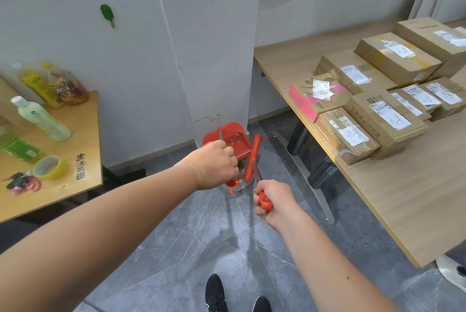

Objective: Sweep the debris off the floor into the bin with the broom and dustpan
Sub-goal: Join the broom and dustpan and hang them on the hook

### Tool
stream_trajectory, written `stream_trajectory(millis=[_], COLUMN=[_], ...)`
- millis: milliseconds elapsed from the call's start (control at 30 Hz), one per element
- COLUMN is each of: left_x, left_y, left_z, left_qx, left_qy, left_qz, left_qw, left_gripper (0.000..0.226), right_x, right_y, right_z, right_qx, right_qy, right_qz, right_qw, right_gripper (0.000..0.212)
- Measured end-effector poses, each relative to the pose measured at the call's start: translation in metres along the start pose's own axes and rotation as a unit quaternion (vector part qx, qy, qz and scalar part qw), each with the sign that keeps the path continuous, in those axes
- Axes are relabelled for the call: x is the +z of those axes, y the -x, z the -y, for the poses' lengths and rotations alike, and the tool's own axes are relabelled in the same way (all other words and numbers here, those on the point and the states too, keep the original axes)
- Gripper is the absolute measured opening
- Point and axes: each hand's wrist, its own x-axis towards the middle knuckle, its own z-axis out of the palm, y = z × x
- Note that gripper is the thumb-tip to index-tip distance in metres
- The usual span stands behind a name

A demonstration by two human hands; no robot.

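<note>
We held dustpan (228,139) handle in closed left hand (214,164), pan tipped over bin (240,180) by wall foot. Closed right hand (271,202) gripped broom (253,157); handle ran from grip ahead to head beside pan. Left hand nearer bin.

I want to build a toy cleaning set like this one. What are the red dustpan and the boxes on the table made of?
The dustpan looks like glossy moulded plastic: it is evenly bright red, with thin ribs catching the light. The boxes look like matt brown cardboard, with folded flaps, tape and stuck-on paper labels. The table under them seems to be wood or a wood-look board, with pale grain lines.
</note>
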Motion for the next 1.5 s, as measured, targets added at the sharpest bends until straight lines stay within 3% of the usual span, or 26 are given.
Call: stream_trajectory(millis=[233,400,633,833,1000,1333,1500], left_x=[-0.006,-0.020,-0.052,-0.082,-0.082,-0.023,0.003], left_y=[0.003,0.015,0.042,0.067,0.090,0.136,0.158], left_z=[0.015,0.040,0.075,0.099,0.110,0.139,0.164], left_qx=[-0.061,-0.181,-0.355,-0.478,-0.526,-0.540,-0.541], left_qy=[0.020,0.078,0.105,0.106,0.103,0.103,0.116], left_qz=[-0.023,-0.068,-0.122,-0.134,-0.099,-0.062,-0.061], left_qw=[0.998,0.978,0.921,0.862,0.838,0.833,0.831], left_gripper=[0.020,0.026,0.035,0.034,0.035,0.037,0.036], right_x=[-0.009,-0.013,-0.001,0.037,0.093,0.193,0.247], right_y=[0.003,0.011,0.027,0.036,0.054,0.046,0.048], right_z=[0.011,0.041,0.095,0.138,0.158,0.155,0.154], right_qx=[-0.010,-0.024,-0.028,-0.002,-0.016,-0.020,-0.052], right_qy=[0.004,0.062,0.185,0.328,0.394,0.396,0.366], right_qz=[0.020,0.067,0.204,0.280,0.292,0.314,0.300], right_qw=[1.000,0.996,0.961,0.902,0.871,0.863,0.880], right_gripper=[0.025,0.020,0.015,0.016,0.011,0.024,0.022])
